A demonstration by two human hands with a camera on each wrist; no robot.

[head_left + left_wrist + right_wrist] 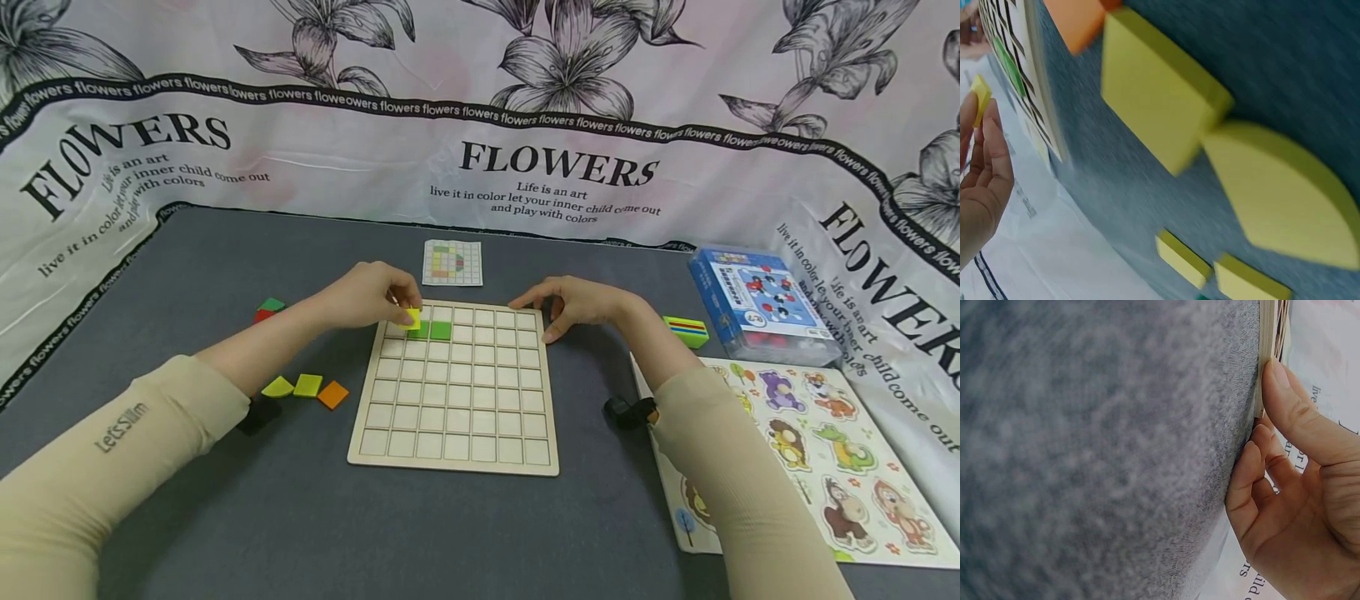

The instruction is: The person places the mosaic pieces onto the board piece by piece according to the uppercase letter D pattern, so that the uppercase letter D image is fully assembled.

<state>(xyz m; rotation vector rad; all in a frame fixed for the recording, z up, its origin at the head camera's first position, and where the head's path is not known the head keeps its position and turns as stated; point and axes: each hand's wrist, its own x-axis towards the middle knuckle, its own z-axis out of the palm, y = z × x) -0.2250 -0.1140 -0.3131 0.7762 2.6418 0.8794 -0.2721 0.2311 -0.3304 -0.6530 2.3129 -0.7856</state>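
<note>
Between thumb and fingertips, my left hand (375, 296) pinches a yellow square tile (413, 318) over the top left of a wooden grid board (453, 469). The left wrist view shows the same yellow tile (981, 99) held by its edges. Two green tiles (441, 331) sit side by side in the board's second row, just below that hand. My right hand (581, 302) grips the board's top right corner, index finger along the upper edge and thumb (1300, 419) against the side.
Left of the board lie yellow tiles (307, 385), an orange tile (332, 395), and green and red pieces (272, 305). Behind it is a printed pattern card (452, 263). To the right are a blue-labelled box (772, 300), striped stacked pieces (686, 332) and an animal puzzle board (847, 492).
</note>
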